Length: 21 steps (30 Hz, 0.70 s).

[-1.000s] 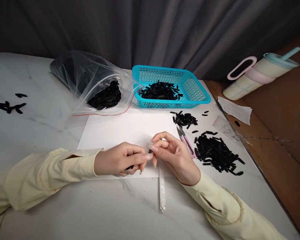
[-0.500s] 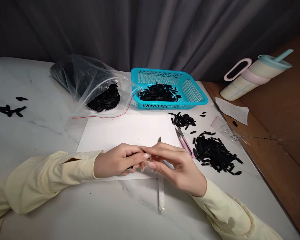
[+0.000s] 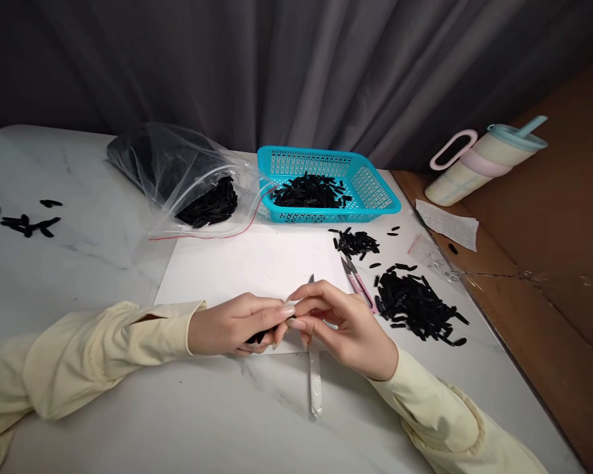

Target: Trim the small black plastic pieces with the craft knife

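Note:
My left hand (image 3: 240, 322) is closed around small black elongated pieces (image 3: 257, 337), partly hidden by the fingers. Its thumb presses on top, towards my right hand. My right hand (image 3: 348, 322) meets it at the fingertips, thumb and fingers bent together at a dark tip; what exactly they pinch is mostly covered. Both hands hover over the near edge of a white sheet (image 3: 242, 263). Under the right hand lies a slim knife (image 3: 315, 388) with a pale handle, its pointed blade showing beyond the fingers.
Pink thread snips (image 3: 363, 284) lie between two black piles, the larger pile (image 3: 420, 303) at right. A blue basket (image 3: 326, 216) and an open zip bag (image 3: 172, 191) hold more pieces. Several pieces (image 3: 27, 226) lie far left. A tumbler (image 3: 467, 171) stands back right.
My right hand's index finger has lifted and arched away from the left fingers, while its thumb stays near them. The whole scene has shifted slightly with my head.

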Tool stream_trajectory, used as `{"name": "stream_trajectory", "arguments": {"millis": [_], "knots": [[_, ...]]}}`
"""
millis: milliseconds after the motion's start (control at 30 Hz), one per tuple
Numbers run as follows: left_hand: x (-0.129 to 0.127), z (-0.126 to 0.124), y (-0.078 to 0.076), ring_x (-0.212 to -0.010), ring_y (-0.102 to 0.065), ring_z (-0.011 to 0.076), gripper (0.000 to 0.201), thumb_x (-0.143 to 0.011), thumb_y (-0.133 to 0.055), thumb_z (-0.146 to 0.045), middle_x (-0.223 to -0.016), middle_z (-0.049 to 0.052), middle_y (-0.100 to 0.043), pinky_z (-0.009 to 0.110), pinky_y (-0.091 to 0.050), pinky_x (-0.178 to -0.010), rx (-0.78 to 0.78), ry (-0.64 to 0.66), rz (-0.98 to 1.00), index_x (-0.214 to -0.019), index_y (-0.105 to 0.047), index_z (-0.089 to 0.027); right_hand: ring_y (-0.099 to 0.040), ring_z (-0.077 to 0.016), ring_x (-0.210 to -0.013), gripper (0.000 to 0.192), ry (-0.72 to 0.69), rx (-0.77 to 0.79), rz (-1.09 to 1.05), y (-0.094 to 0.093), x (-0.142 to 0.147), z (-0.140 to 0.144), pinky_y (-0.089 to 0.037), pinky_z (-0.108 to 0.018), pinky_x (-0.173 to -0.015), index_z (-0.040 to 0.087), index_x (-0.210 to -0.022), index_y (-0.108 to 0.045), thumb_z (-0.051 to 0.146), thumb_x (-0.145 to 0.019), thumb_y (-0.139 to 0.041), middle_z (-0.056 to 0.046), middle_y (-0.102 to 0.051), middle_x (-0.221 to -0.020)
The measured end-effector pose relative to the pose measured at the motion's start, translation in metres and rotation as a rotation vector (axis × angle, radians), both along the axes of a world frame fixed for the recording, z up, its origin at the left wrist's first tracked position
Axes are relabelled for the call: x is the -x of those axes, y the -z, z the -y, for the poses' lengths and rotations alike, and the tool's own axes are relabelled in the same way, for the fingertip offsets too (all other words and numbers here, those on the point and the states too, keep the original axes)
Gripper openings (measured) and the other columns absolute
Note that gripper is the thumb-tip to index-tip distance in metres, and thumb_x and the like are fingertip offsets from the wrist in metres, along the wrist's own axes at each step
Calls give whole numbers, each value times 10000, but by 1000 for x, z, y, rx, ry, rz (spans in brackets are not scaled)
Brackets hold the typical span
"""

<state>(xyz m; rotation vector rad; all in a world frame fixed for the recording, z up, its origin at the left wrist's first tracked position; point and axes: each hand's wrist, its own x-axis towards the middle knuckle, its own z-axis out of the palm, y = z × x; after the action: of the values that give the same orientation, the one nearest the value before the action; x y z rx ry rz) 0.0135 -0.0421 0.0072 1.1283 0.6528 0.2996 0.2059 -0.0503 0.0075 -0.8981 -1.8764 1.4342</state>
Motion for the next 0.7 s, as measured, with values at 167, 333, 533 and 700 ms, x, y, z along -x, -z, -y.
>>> {"name": "stream_trajectory", "arguments": {"millis": [167, 333, 533, 700], "knots": [[-1, -1, 0, -396, -231, 32, 342, -904, -369, -408, -533, -69, -330, 144, -171, -332, 150, -36, 48, -692, -443, -151, -601, -105, -550, 131, 14, -233, 120, -5, -9, -7, -507, -228, -548, 198, -1008, -465, 201, -882, -501, -26, -673, -782], [-1, -3, 1, -374, -192, 28, 365, -912, -356, -394, -492, -75, -304, 135, -139, -314, 191, -61, 70, -648, -425, -151, -592, -174, -612, 261, -153, -996, 782, -21, -32, -20, -420, -284, -506, 104, -1116, -509, 81, -882, -395, -62, -633, -722], [-1, -2, 6, -386, -233, 26, 344, -908, -361, -379, -528, -64, -339, 122, -164, -317, 187, -76, 83, -668, -438, -146, -542, -170, -514, 219, -424, -1409, 1106, -16, -25, -18, -345, -299, -438, 74, -946, -604, 48, -823, -425, -51, -587, -631], [0, -2, 8, -378, -230, 25, 339, -914, -341, -363, -516, -66, -334, 121, -163, -311, 196, -67, 99, -669, -430, -146, -513, -165, -506, 172, -425, -1462, 984, -12, -33, -30, -336, -295, -439, 109, -798, -588, 65, -831, -426, -37, -567, -605]]}}
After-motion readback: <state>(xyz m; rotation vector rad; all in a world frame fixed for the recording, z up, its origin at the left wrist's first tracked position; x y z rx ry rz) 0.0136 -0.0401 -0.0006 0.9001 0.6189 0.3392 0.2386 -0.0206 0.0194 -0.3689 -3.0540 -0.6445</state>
